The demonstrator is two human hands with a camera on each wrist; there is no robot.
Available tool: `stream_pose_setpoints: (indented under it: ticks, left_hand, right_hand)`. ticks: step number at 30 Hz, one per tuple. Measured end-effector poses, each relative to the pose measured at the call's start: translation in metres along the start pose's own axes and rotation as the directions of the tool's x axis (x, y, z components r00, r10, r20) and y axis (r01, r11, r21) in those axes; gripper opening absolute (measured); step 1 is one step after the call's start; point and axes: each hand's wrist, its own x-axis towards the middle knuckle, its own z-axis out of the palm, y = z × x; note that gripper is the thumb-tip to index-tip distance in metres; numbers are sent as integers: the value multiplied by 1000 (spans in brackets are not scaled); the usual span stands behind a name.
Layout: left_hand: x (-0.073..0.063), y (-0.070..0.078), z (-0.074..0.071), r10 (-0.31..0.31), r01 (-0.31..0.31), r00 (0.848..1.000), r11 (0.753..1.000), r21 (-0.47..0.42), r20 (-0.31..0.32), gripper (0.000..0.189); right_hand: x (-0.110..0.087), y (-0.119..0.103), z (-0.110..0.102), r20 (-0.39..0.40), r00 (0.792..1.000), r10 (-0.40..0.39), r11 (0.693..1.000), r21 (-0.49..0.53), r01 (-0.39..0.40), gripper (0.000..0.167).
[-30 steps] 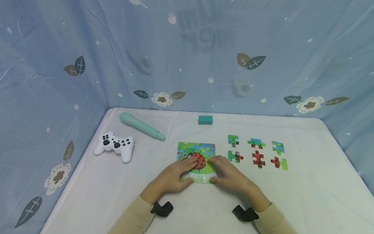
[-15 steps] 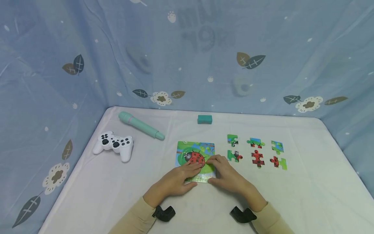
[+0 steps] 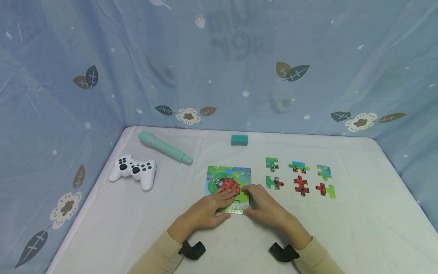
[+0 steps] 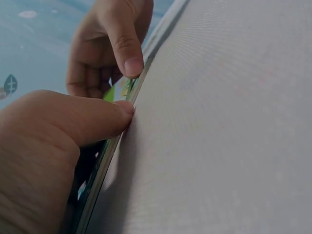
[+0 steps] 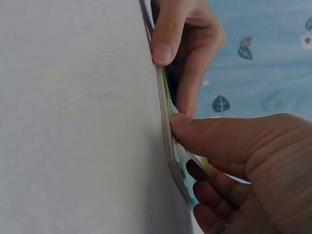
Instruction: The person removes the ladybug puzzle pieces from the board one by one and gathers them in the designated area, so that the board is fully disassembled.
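A ladybug jigsaw board [image 3: 213, 173] lies flat on the table in the head view. Across its lower left spreads my left hand [image 3: 207, 210], fingers extended over the picture and thumb at the near edge. My right hand [image 3: 267, 203] is at the lower right corner, its fingers bent and its thumb at the near edge. The right wrist view shows a thin puzzle piece [image 5: 199, 163] between that thumb and those fingers, tilted off the board; much of it is hidden. Loose puzzle pieces [image 3: 301, 185] lie in two rows to the right of the board.
A mint-green microphone [image 3: 165, 147] and a white game controller [image 3: 134, 171] lie at the left of the table. Behind the board sits a small teal block [image 3: 239, 140]. A patterned blue curtain [image 3: 212, 68] closes off the back and sides.
My left hand has slid slightly right and nearer, uncovering the ladybug's head. My right hand stays at the board's right side, almost still. The loose pieces have not moved.
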Motion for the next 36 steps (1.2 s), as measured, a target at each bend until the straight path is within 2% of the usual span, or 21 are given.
stream_pose_setpoints:
  ticks: [11, 19, 23, 28, 32, 36]
  left_hand:
    - [-1, -4, 2, 38, -38, 999, 999, 6, -33, 52]
    - [-2, -4, 1, 58, -58, 997, 998, 14, -47, 53]
    - [0, -2, 3, 34, -35, 999, 999, -12, -31, 52]
    - [-3, -1, 5, 1, -1, 1000, 1000, -19, -2, 52]
    - [-5, -1, 6, 17, -17, 1000, 1000, -5, -15, 51]
    - [-2, -3, 4, 21, -21, 999, 1000, 5, -24, 52]
  right_hand:
    - [0, -2, -2, -26, 998, -56, 994, -94, 54, 55]
    - [0, 6, -9, -12, 999, -37, 994, -100, 36, 54]
    - [-4, 14, -19, -45, 999, -28, 997, -71, 25, 53]
    - [-18, 26, -35, -100, 995, -6, 999, -40, 2, 52]
    - [-36, 39, -52, -125, 992, 27, 999, -21, -30, 51]
    - [-55, 55, -69, -158, 985, 74, 995, -47, -82, 53]
